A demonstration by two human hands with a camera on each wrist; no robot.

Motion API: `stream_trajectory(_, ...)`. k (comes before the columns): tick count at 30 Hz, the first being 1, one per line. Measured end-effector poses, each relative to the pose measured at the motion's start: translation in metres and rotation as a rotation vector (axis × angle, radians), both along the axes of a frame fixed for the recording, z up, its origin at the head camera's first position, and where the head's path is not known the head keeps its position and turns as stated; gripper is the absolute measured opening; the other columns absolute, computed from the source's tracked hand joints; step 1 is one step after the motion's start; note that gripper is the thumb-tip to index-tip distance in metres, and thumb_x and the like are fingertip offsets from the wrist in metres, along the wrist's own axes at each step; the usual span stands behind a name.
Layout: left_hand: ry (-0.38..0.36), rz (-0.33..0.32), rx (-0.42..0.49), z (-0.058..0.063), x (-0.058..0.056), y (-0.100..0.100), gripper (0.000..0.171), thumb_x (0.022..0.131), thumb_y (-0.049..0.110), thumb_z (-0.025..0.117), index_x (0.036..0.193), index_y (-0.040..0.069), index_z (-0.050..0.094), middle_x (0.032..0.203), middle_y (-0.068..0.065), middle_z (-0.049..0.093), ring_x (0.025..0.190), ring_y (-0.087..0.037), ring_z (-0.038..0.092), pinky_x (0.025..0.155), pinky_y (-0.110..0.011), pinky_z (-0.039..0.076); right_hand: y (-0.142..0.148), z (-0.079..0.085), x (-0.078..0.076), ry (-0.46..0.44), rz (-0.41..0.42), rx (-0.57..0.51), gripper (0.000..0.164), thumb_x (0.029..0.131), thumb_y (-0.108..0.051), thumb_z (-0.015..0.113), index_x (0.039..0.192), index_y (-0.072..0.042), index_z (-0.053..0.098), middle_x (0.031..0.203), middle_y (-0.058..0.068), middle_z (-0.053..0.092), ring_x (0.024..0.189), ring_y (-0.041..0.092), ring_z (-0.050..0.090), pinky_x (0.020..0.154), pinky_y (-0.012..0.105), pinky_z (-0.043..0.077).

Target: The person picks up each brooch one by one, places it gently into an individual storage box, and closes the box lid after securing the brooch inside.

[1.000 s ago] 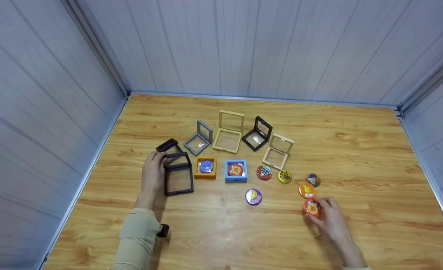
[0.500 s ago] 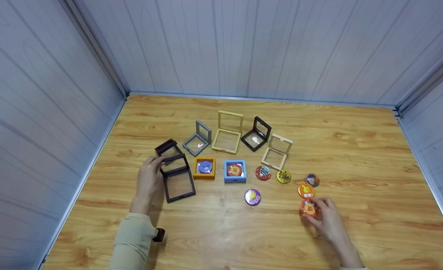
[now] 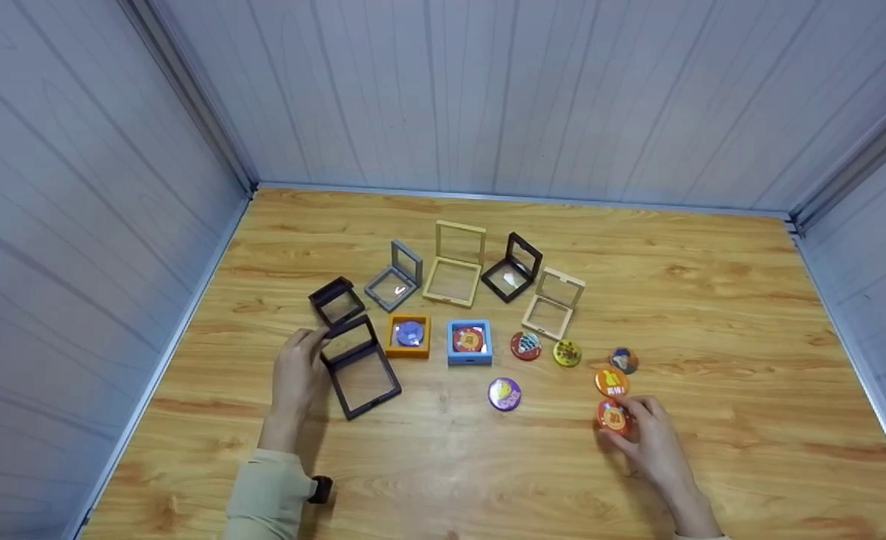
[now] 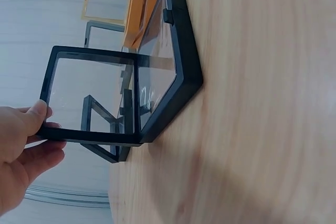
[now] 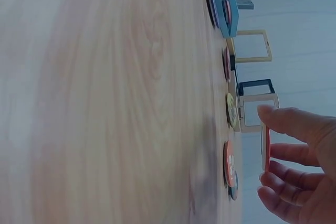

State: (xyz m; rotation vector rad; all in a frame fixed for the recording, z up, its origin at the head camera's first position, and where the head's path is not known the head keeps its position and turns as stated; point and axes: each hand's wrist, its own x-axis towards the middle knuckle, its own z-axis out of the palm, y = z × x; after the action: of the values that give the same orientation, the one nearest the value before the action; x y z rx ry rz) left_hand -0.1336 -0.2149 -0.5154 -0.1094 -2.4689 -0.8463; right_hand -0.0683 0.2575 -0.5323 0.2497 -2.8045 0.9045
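Left hand (image 3: 296,373), fingers (image 4: 38,109) pinching an open black frame (image 4: 136,82) by its raised lid (image 4: 94,53), smaller dark frame (image 3: 328,291) just beyond them, right hand (image 3: 660,446), fingers (image 5: 286,120) pinching a red badge (image 3: 613,417) above the desk (image 3: 450,469), orange badge (image 3: 611,382) just past them

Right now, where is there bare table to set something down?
Bare table: between left hand and right hand, below the purple badge in head view; also right of the beige frame. Crowded: around the orange box and blue box.
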Motion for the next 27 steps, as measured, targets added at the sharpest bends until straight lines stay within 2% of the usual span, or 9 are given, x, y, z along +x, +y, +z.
stream_trajectory(10, 0.039, 0.012, 0.004, -0.002, 0.015, 0.011, 0.012, 0.079, -0.003, 0.062, 0.089, -0.007, 0.065, 0.076, -0.012, 0.060, 0.068, -0.027, 0.058, 0.061, -0.038, 0.048, -0.007, 0.004, 0.001, -0.067, -0.008, -0.029, 0.051, 0.062, -0.003, 0.078, 0.107, 0.009, 0.056, 0.098, 0.018, 0.050, 0.089, 0.032, 0.053, 0.077, 0.045, 0.045)
stream_trajectory(21, 0.064, 0.013, 0.014, -0.004, 0.035, 0.026, 0.012, 0.077, -0.002, 0.064, 0.088, -0.008, 0.065, 0.077, -0.012, 0.060, 0.069, -0.025, 0.058, 0.060, -0.036, 0.048, -0.013, 0.002, 0.003, -0.004, -0.001, -0.027, 0.050, 0.061, -0.004, 0.079, 0.104, 0.008, 0.058, 0.093, 0.015, 0.051, 0.084, 0.027, 0.054, 0.072, 0.042, 0.045)
stream_trajectory(27, 0.051, 0.014, 0.016, -0.002, 0.041, 0.036, 0.012, 0.078, -0.002, 0.064, 0.088, -0.008, 0.064, 0.077, -0.011, 0.059, 0.067, -0.024, 0.058, 0.057, -0.036, 0.048, -0.018, 0.003, 0.002, -0.058, -0.001, -0.042, 0.050, 0.063, -0.004, 0.078, 0.106, 0.008, 0.057, 0.095, 0.014, 0.050, 0.086, 0.028, 0.053, 0.074, 0.042, 0.045)
